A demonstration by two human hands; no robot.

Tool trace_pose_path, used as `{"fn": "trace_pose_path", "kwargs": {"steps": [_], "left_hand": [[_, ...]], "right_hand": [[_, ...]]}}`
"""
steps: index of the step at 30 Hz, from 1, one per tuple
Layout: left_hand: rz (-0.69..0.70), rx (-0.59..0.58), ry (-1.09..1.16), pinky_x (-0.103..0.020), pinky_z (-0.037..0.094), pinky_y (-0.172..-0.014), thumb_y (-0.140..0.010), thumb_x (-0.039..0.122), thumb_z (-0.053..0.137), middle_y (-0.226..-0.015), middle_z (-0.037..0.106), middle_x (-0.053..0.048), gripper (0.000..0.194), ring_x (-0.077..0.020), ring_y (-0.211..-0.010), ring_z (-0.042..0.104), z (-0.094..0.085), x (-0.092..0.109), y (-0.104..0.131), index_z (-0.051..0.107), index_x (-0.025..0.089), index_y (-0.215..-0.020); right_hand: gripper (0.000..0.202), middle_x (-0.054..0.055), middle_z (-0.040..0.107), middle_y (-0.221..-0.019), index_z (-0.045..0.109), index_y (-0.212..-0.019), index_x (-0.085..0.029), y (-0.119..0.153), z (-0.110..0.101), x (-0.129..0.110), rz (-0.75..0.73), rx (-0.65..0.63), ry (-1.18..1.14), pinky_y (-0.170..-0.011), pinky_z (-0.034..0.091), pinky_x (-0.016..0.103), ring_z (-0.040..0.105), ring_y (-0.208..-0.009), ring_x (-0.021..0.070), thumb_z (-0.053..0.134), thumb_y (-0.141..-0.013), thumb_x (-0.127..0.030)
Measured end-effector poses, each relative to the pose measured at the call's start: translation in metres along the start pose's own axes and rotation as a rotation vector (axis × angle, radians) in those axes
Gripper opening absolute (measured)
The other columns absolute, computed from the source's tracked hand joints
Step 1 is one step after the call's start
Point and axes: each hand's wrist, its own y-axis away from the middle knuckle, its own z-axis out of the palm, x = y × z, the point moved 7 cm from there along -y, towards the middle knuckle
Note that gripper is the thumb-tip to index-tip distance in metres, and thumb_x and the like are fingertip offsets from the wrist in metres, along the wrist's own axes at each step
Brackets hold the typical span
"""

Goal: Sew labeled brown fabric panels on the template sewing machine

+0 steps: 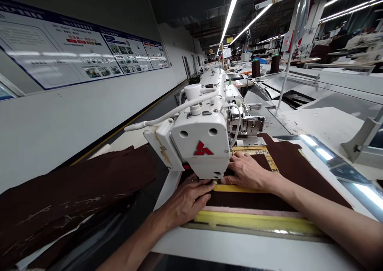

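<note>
A white sewing machine head (200, 143) with a red three-diamond mark stands straight in front of me. Beneath it lies dark brown fabric (299, 175), partly covered by a yellow-edged template frame (242, 188) with handwriting on its far strip. My left hand (188, 197) rests on the fabric at the left of the machine head, fingers stretched toward the needle area and thumb apart. On the right, my right hand (247, 170) lies flat over the fabric and frame, its fingers extended beside the head. The machine head hides the needle and some of the left fingertips.
More brown fabric (74, 187) with loose threads hangs at the left. A yellow strip (254, 222) runs along the near side of the white work surface (227, 245). Thread cones (256, 68), a metal pole (289, 59) and further machines stand beyond.
</note>
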Motion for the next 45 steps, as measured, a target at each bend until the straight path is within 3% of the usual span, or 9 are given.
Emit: {"fn": "trace_pose_path", "kwargs": {"steps": [10,16,26,39,45], "left_hand": [[-0.052,-0.036,-0.033,-0.049,0.041,-0.117,-0.102,0.028,0.050,-0.146,0.059,-0.004,0.044,-0.0263,-0.138,0.052,0.001,-0.002,0.003,0.055,0.029,-0.145],[-0.003,-0.035,-0.034,-0.050,0.037,-0.120,-0.100,0.022,0.052,-0.149,0.055,-0.004,0.047,-0.0245,-0.140,0.050,0.002,0.006,0.007,0.053,0.030,-0.147],[0.003,-0.042,-0.056,-0.053,0.040,-0.118,-0.098,0.020,0.054,-0.151,0.054,-0.004,0.047,-0.0262,-0.142,0.047,0.002,0.017,0.020,0.056,0.031,-0.143],[0.062,-0.078,-0.117,-0.049,0.043,-0.117,-0.100,0.021,0.053,-0.145,0.057,-0.005,0.045,-0.0240,-0.137,0.051,0.002,0.036,0.037,0.054,0.030,-0.144],[0.101,-0.037,-0.122,-0.043,0.045,-0.117,-0.100,0.019,0.052,-0.154,0.047,-0.008,0.038,-0.0255,-0.143,0.042,0.000,0.049,0.034,0.059,0.023,-0.137]], "right_hand": [[0.057,0.014,0.060,-0.128,0.064,-0.133,-0.025,-0.003,-0.005,-0.001,-0.008,-0.016,-0.011,-0.087,0.045,0.047,0.053,-0.107,0.0340,0.050,-0.096,-0.066],[0.061,0.014,0.059,-0.132,0.060,-0.138,-0.024,0.007,-0.006,-0.006,-0.024,-0.001,-0.025,-0.089,0.044,0.050,0.053,-0.108,0.0347,0.051,-0.095,-0.066],[0.058,0.015,0.060,-0.127,0.063,-0.134,-0.023,0.019,-0.001,-0.017,-0.028,0.012,-0.032,-0.088,0.046,0.050,0.053,-0.108,0.0355,0.055,-0.093,-0.064],[0.060,0.015,0.059,-0.131,0.062,-0.135,-0.022,0.036,-0.004,-0.035,-0.043,0.029,-0.054,-0.087,0.047,0.051,0.053,-0.107,0.0352,0.056,-0.093,-0.064],[0.057,0.015,0.060,-0.127,0.064,-0.130,-0.021,0.045,-0.006,-0.045,-0.042,0.053,-0.064,-0.086,0.048,0.050,0.054,-0.106,0.0346,0.060,-0.092,-0.063]]}}
